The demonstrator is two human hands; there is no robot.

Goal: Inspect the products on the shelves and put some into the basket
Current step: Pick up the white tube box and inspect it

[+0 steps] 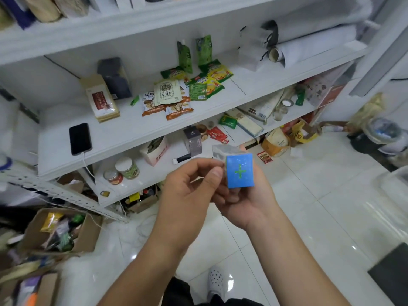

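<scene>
Inspection step: small blue box point(239, 172) held in both hands, in front of the shelves point(141, 127).

The right hand point(247, 202) cups the box from below; the left hand point(189, 191) pinches its edge with thumb and fingers, apparently turning a face toward the camera for reading. No basket is visible.

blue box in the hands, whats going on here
A person is holding a small blue box with a green cross up in front of white shelves. The right hand cradles it from below and behind, while the left hand pinches its left edge. They seem to be inspecting it. Snack packets and a phone lie on the shelf. No basket is in view.
</scene>
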